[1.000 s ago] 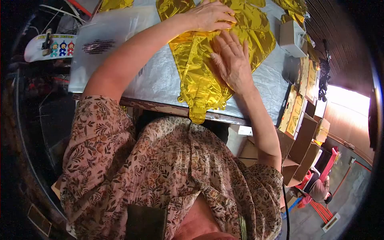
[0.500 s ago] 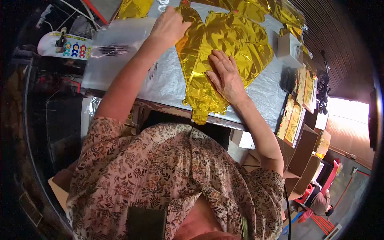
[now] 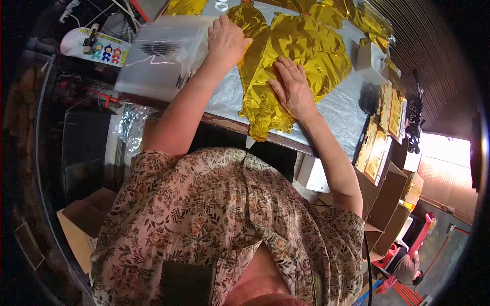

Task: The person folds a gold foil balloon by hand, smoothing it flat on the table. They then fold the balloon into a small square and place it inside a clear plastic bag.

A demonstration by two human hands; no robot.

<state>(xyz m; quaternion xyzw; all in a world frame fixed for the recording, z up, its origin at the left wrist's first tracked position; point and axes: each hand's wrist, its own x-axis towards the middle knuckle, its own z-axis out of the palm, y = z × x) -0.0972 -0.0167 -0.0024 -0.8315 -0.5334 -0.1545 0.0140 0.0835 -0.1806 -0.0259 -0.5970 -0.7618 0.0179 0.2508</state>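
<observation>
A flat gold foil balloon (image 3: 311, 46) lies on the silver-covered table (image 3: 224, 99), its narrow neck hanging over the front edge. My right hand (image 3: 294, 92) rests on the foil, palm down and fingers stretched out. My left hand (image 3: 227, 40) is at the left edge of the foil, fingers curled and thumb pointing right against it. What those fingers grip, if anything, is hidden. Beside that hand lies a stack of clear plastic bags (image 3: 153, 61) with dark print.
More gold foil (image 3: 326, 13) lies along the table's back. A white box (image 3: 371, 62) stands at the right, near gold-lettered boxes (image 3: 372, 155). White rings (image 3: 221, 6) sit at the back left. An open cardboard box (image 3: 81, 219) is low left. Another person (image 3: 407, 268) is far right.
My left hand has moved slightly down and right along the foil's edge. My right hand stays flat on the foil. The whole view has shifted a little.
</observation>
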